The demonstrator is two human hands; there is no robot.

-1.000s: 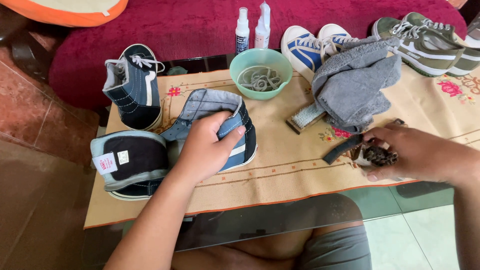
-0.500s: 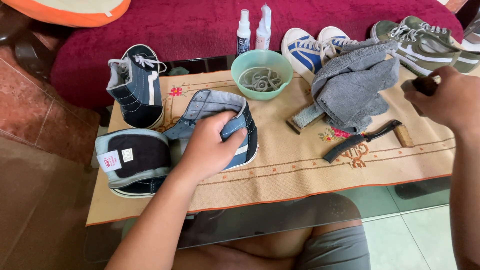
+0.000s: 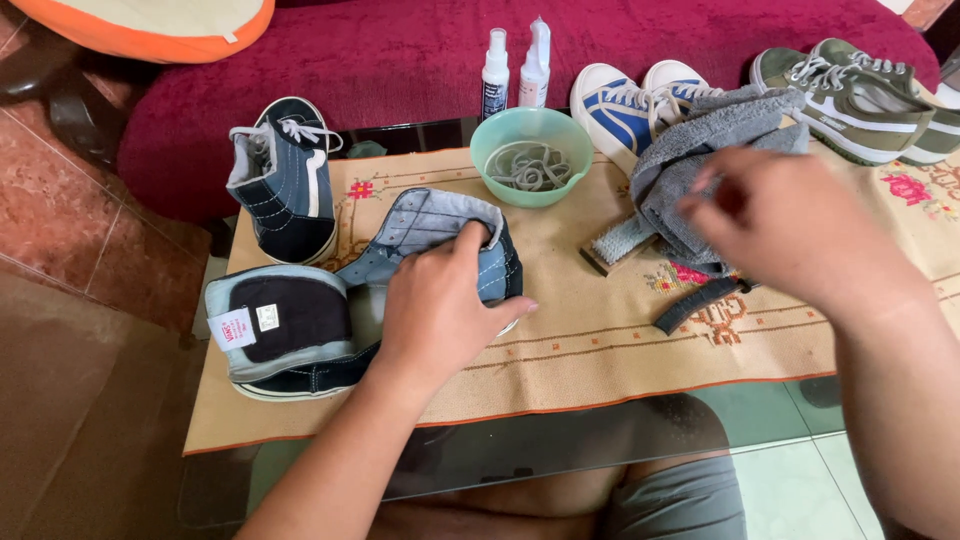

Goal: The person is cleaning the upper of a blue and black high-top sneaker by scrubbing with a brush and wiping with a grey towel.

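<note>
Left hand [image 3: 440,315] is down flat on the blue high-top shoe [image 3: 350,300], fingers spread over the opened-out collar, palm pressing it to the cloth rather than closing around it. That shoe lies on its side on the tan embroidered runner [image 3: 600,350] at the left end of the desk [image 3: 560,450]. Its long axis runs roughly left to right, tilting a little upward to the right: the sole end with the dark insole faces left, the open ankle collar points right, toward the green bowl [image 3: 530,155].

Right hand [image 3: 790,230] hovers blurred above the grey cloth [image 3: 690,150], fingers curled loosely; whether it actually has anything pinched, I cannot tell. Just below the cloth a brush [image 3: 615,245] sticks out, and a dark strap-like piece [image 3: 700,300] lies on the runner under the hand.

The matching high-top [image 3: 285,180] stands upright behind, toe toward the viewer. Two spray bottles [image 3: 515,65] stand beyond the bowl, blue-and-white sneakers [image 3: 640,100] beside them, olive sneakers [image 3: 860,95] far right.
</note>
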